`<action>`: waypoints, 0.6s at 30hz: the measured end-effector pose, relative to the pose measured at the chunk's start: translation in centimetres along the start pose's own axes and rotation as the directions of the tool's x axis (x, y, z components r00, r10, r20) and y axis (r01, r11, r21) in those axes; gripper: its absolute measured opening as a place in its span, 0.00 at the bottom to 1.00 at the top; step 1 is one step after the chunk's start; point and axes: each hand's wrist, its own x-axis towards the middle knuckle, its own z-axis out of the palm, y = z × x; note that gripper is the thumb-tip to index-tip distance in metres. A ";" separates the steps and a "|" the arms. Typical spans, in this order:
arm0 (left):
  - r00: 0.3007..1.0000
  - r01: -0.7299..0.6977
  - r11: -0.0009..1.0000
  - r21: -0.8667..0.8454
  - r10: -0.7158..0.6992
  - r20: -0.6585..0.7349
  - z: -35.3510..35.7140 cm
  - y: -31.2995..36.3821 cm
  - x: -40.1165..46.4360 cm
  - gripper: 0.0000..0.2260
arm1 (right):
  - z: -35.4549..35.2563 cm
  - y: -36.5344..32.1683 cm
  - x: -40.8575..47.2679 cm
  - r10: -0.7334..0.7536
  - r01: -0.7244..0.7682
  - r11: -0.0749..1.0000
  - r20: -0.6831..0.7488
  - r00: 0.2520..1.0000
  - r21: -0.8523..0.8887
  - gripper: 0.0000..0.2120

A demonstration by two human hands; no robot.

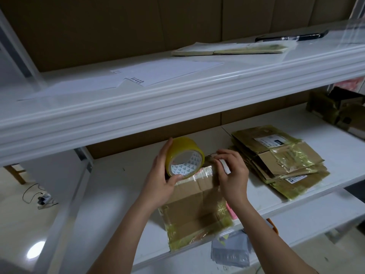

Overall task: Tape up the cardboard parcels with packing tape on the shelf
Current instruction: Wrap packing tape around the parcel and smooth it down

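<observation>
A flat cardboard parcel [194, 204] with yellowish tape on its edges lies at the front of the middle shelf [122, 194]. My left hand [160, 178] grips a roll of yellow packing tape [183, 155] standing on the parcel's far end. A strip of tape runs from the roll along that far edge to my right hand [232, 171]. The fingers of that hand are curled round a small white object [225, 166] and press the tape at the parcel's far right corner.
A stack of flattened, taped cardboard parcels [280, 161] lies to the right on the same shelf. More boxes [339, 109] stand at the far right. The upper shelf [177, 95] carries paper sheets, a flat parcel and a black pen. Plastic bags [231, 252] lie below.
</observation>
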 end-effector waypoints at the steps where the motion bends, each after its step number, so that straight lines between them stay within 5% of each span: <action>1: 1.000 0.001 1.000 0.024 -0.001 0.007 0.1 0.0 -0.1 0.46 | -0.1 0.0 0.2 -0.006 0.006 1.000 -0.002 1.000 -0.005 0.05; 4: 1.000 0.015 0.996 0.094 -0.017 0.019 0.1 -0.3 -0.1 0.44 | -0.2 0.0 0.6 -0.022 0.022 1.000 0.013 1.000 -0.002 0.04; 18: 0.994 0.101 0.988 -0.117 -0.094 0.061 1.4 -0.5 -0.8 0.41 | -1.3 1.5 -0.7 0.050 -0.051 0.999 0.075 0.996 0.016 0.04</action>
